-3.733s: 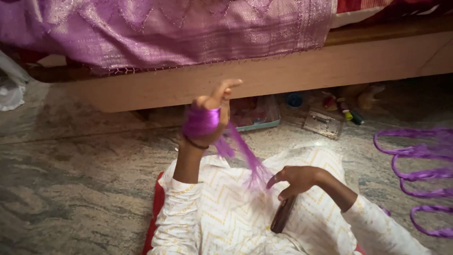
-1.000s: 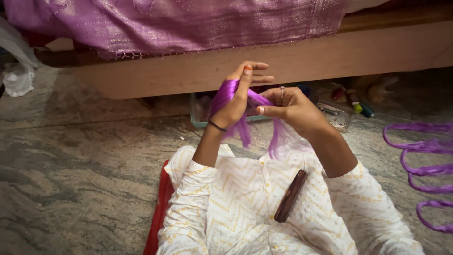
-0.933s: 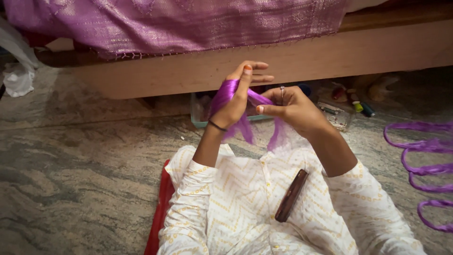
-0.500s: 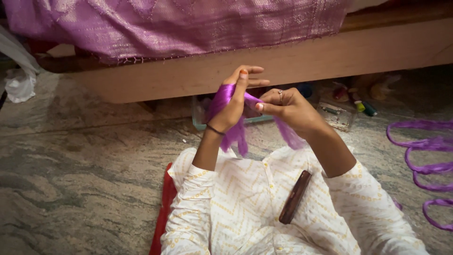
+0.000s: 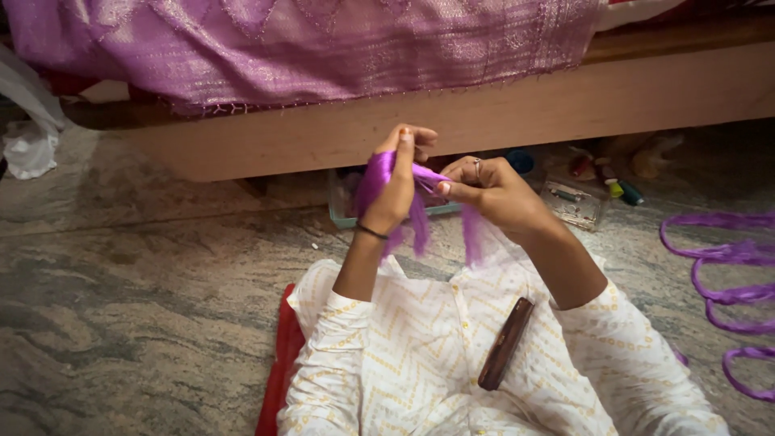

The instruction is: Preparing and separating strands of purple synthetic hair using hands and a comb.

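Note:
My left hand [image 5: 397, 179] is raised in front of me with a bundle of purple thread [image 5: 378, 179] wound around its palm and fingers. My right hand [image 5: 492, 192] is beside it, pinching a strand of the same thread, and loose purple ends hang down between the two hands. A dark brown wooden stick [image 5: 505, 343] lies on my lap, on the white patterned cloth [image 5: 420, 339] I wear.
A wooden bed frame [image 5: 484, 113] with a purple cloth [image 5: 307, 48] over it runs across the top. Under it sit a clear box [image 5: 347, 202], a small tin [image 5: 575, 202] and thread spools. Purple thread loops [image 5: 726, 274] lie on the stone floor at right.
My right hand left my lap and came up to the left hand. The thread is wrapped further around the left hand, and the right hand has pulled its strand slightly right.

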